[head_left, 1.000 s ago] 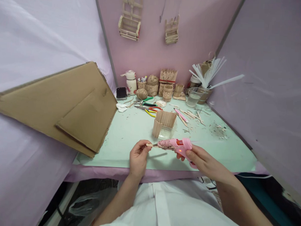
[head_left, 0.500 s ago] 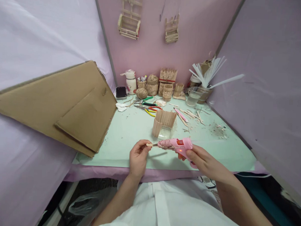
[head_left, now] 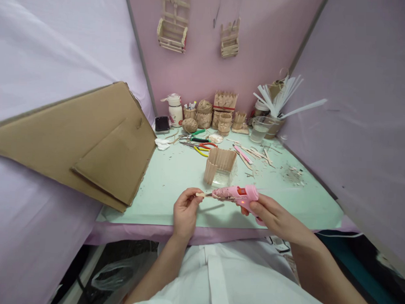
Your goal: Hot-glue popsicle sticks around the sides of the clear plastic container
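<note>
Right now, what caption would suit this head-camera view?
Left hand pinching a small pale wooden stick, right hand aiming a pink glue gun at it, before a clear, stick-sided box.

Our left hand (head_left: 185, 213) pinches a wood stick (head_left: 200, 195) over the bench's (head_left: 161, 203) front edge; our right holds the pink glue gun (head_left: 236, 194), nozzle at the stick. Stick-walled box (head_left: 221, 161) just behind, pliers (head_left: 202, 145) farther back.

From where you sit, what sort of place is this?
Likely a small craft booth: a pink glue gun in the right hand, loose wooden sticks on the green tabletop, twine balls behind.
</note>
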`<state>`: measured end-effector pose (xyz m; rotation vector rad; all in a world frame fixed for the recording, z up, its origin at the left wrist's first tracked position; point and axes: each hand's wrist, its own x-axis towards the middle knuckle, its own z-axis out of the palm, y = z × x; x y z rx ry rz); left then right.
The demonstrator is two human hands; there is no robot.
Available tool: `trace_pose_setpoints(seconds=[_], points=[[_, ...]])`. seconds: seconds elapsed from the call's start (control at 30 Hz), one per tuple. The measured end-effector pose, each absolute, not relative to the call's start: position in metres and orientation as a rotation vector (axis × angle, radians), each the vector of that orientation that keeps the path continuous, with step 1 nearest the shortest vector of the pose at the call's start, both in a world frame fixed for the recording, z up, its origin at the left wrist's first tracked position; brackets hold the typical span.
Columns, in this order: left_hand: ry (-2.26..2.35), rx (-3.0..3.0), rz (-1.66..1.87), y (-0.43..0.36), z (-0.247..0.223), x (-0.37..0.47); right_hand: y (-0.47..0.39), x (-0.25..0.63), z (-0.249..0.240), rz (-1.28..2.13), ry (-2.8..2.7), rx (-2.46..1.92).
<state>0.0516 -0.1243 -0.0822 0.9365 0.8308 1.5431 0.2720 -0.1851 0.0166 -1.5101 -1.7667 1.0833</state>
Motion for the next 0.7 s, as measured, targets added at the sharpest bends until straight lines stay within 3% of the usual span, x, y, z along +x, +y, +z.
trace_pose_setpoints(seconds=[0.7], points=[[0.847, 0.864, 1.575, -0.1235, -0.0831, 0.0517, -0.1852, 0.2808, 0.0237, 1.078, -1.798, -1.569]])
